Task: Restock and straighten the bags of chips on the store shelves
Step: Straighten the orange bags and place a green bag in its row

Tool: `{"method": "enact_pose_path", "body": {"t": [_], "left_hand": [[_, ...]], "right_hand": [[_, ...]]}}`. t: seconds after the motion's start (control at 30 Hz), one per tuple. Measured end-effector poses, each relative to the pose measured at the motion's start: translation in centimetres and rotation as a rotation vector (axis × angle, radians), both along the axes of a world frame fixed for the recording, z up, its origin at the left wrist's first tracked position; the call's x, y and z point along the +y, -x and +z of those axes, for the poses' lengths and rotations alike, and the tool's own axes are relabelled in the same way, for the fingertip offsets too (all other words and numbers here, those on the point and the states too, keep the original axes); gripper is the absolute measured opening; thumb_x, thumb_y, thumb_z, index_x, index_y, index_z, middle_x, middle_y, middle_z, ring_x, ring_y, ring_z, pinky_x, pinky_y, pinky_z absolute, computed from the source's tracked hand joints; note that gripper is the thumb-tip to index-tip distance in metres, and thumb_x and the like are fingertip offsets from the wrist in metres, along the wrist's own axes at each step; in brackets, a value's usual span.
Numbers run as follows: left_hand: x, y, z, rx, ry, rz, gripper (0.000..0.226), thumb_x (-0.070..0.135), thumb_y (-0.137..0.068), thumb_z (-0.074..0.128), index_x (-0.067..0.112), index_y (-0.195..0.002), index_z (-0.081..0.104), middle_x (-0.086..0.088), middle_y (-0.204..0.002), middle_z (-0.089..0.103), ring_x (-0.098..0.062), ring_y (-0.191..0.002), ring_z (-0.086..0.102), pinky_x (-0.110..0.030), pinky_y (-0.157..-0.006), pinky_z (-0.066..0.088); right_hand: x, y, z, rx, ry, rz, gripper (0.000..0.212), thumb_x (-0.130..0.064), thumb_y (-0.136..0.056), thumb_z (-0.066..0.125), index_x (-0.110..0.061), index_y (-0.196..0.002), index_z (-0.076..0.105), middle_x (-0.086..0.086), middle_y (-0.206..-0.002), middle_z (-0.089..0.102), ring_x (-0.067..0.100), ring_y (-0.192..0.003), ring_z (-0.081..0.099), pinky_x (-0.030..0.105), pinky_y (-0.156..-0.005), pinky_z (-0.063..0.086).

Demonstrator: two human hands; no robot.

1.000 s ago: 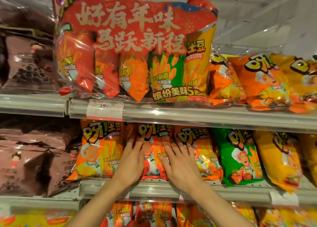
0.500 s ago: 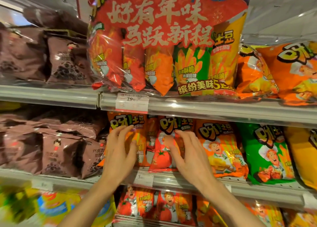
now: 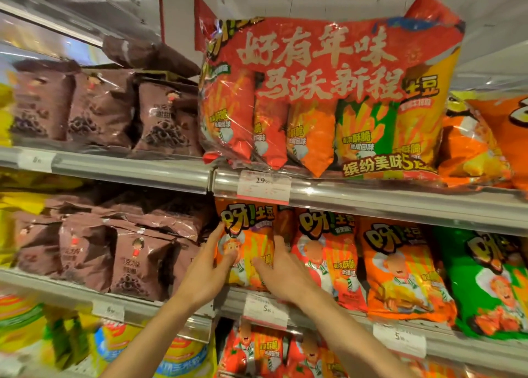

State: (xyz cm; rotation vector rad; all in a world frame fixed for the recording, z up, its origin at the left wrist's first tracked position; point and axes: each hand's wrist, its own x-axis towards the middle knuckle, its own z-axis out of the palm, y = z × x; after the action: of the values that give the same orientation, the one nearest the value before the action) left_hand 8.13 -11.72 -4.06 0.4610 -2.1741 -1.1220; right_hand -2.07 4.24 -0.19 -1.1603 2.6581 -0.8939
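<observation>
The orange chip bag (image 3: 245, 252) at the left end of the middle shelf (image 3: 400, 325) stands upright behind the shelf lip, and both hands are on it. The left hand (image 3: 207, 275) cups its left edge, fingers spread up the side and thumb laid across the front; the right hand (image 3: 281, 272) presses flat against its right edge, fingers loosely apart, thumb on the face. Neither hand pinches it; they bracket it, which reads as squaring it into line.

Just right of it a red bag (image 3: 325, 257), a second orange bag (image 3: 400, 272) and a green bag (image 3: 485, 286) stand face-out and touching, fairly even, so this row looks largely straightened, though the two at the right lean a little. Above, a large multipack (image 3: 331, 97) sits upright on the upper shelf (image 3: 371, 195), overhanging its price tag (image 3: 264, 187), with looser orange bags (image 3: 474, 146) slumped beside it. To the left, the brown snack bags (image 3: 143, 257) lie heaped and tilted on two levels; if they count, they are left to do. The lowest row is blurred, so I cannot tell its order. No carton of fresh stock is in view, so restocking cannot be judged.
</observation>
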Motion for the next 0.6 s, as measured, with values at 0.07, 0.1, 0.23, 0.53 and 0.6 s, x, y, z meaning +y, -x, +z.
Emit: {"method": "enact_pose_path", "body": {"t": [0.07, 0.1, 0.23, 0.53, 0.6], "left_hand": [[0.0, -0.1, 0.1, 0.031, 0.02, 0.007, 0.068, 0.06, -0.091, 0.054, 0.056, -0.149, 0.019, 0.017, -0.151, 0.041, -0.005, -0.14, 0.039, -0.041, -0.115, 0.037], [-0.1, -0.1, 0.2, 0.043, 0.033, 0.016, 0.068, 0.06, -0.091, 0.054, 0.055, -0.15, 0.02, 0.017, -0.151, 0.041, -0.004, -0.141, 0.037, -0.041, -0.116, 0.036], [-0.4, -1.0, 0.9, 0.083, 0.026, 0.04, 0.071, 0.073, -0.085, 0.052, 0.059, -0.147, 0.023, 0.015, -0.151, 0.04, -0.004, -0.141, 0.036, -0.046, -0.116, 0.035], [2.1, -4.7, 2.3, 0.211, -0.076, 0.075, 0.064, 0.065, -0.084, 0.063, 0.06, -0.141, 0.036, 0.022, -0.135, 0.047, -0.001, -0.131, 0.046, -0.036, -0.11, 0.041], [3.2, -4.7, 2.3, 0.249, -0.111, 0.072, 0.057, 0.054, -0.085, 0.066, 0.061, -0.135, 0.041, 0.025, -0.128, 0.052, 0.007, -0.119, 0.052, -0.02, -0.099, 0.045]], "right_hand": [[-0.2, 0.2, -0.1, -0.014, 0.043, -0.001, 0.074, -0.052, -0.098, 0.047, -0.021, -0.155, 0.012, 0.002, -0.093, 0.068, 0.019, -0.069, 0.067, 0.037, -0.066, 0.056], [-0.2, 0.3, -0.2, -0.034, 0.055, 0.0, 0.074, -0.052, -0.098, 0.047, -0.021, -0.155, 0.013, 0.003, -0.093, 0.069, 0.019, -0.066, 0.069, 0.038, -0.066, 0.058], [-0.2, -0.1, 0.4, -0.089, 0.092, 0.044, 0.077, -0.059, -0.096, 0.046, -0.029, -0.155, 0.008, 0.008, -0.119, 0.066, 0.017, -0.06, 0.072, 0.041, -0.07, 0.061], [1.4, -1.2, 1.6, -0.011, 0.284, 0.156, 0.073, -0.061, -0.09, 0.056, -0.038, -0.152, 0.025, -0.009, -0.141, 0.052, 0.009, -0.109, 0.057, 0.031, -0.097, 0.05], [2.4, -1.1, 1.5, -0.001, 0.308, 0.162, 0.073, -0.065, -0.087, 0.056, -0.045, -0.15, 0.026, -0.015, -0.138, 0.053, 0.006, -0.093, 0.056, 0.031, -0.093, 0.051]]}}
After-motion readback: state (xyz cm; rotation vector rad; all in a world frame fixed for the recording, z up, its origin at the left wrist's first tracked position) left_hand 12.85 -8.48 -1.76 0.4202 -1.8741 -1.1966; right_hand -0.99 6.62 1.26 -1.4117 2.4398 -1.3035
